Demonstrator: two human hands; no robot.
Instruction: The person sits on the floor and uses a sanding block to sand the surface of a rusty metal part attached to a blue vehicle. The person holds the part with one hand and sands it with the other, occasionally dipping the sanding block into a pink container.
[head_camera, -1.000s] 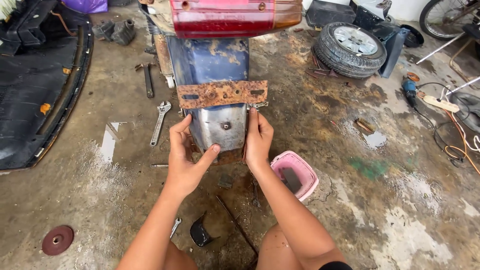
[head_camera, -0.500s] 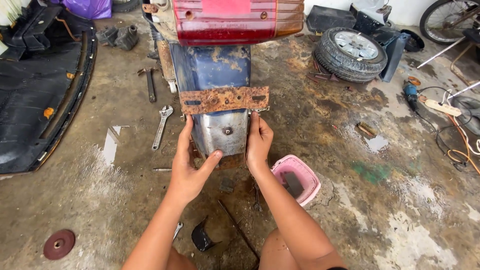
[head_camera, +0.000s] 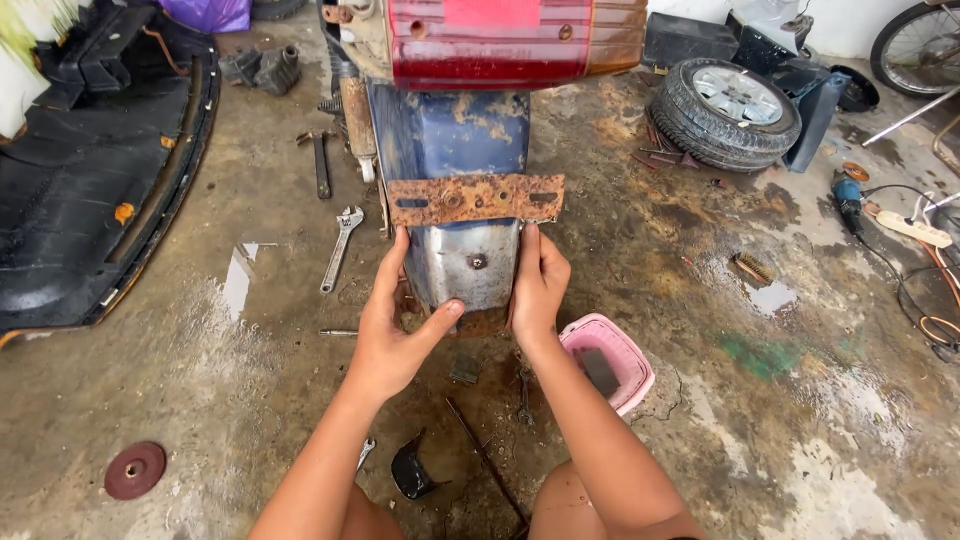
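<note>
A blue rear fender hangs below a red tail light of a motorbike. A rusty bracket plate crosses it. Under the plate sits a bare grey metal fender piece with a bolt in its middle. My left hand grips this piece along its left edge, thumb across the lower front. My right hand presses flat against its right edge. Both forearms reach up from the bottom of the view.
A pink tub stands by my right wrist. Wrenches lie on the wet concrete to the left, beside a black body panel. A small wheel, an angle grinder, cables and a red grinding disc lie around.
The view has shifted slightly, so the fender sits a little lower in frame. Both hands stay on the grey fender piece with much the same grip.
</note>
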